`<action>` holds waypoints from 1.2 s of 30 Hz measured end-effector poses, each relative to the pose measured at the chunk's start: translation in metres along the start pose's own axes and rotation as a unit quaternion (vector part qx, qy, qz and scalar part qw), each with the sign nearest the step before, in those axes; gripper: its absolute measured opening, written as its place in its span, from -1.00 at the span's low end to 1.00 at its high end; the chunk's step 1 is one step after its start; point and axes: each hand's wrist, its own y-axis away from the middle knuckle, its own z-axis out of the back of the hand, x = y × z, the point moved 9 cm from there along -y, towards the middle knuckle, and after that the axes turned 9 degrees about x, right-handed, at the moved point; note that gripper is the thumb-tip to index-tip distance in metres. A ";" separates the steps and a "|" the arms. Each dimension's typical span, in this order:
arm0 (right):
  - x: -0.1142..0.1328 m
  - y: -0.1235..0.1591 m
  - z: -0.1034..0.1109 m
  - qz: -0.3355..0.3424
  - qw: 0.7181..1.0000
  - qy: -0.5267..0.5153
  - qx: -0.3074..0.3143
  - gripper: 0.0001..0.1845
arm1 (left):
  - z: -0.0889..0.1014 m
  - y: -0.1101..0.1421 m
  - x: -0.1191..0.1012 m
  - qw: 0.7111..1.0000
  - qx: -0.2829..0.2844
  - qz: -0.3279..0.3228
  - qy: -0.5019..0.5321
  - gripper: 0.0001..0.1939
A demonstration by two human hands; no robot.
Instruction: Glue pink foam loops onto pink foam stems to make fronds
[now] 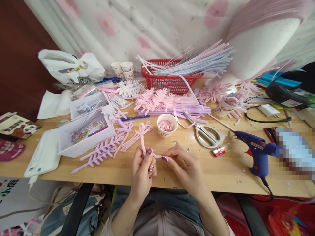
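Observation:
Near the table's front edge, my left hand [144,168] is closed around a pink pipe cleaner [143,144], whose upper part is twisted and ends in a loop. A thin pale end of it stretches across to my right hand [183,164], which pinches it between thumb and fingers. Just beyond my hands stands a paper cup [167,126] of short pink pieces. Twisted pink pipe cleaner stems [134,137] lie to the left, beside purple leaf-shaped pieces [100,152]. A pair of scissors [206,134] rests to the right.
A blue glue gun [258,150] with its cable is at the right. Behind are a red basket [169,82] of pipe cleaners and a pile of pink shaped pieces [155,100]. White boxes [86,134] of beads and a power bank [44,154] occupy the left.

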 end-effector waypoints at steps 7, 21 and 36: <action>-0.007 0.002 0.000 -0.028 0.999 -0.020 -0.021 -0.84 | -0.005 -0.001 0.004 0.999 0.036 0.024 0.008 -0.62; -0.019 0.004 -0.002 -0.067 0.988 -0.119 -0.071 -0.82 | -0.008 0.000 0.002 0.999 0.042 -0.005 0.010 -0.59; -0.030 0.006 -0.005 -0.124 0.971 -0.190 -0.081 -0.84 | -0.006 0.000 0.001 0.999 0.032 0.001 -0.016 -0.59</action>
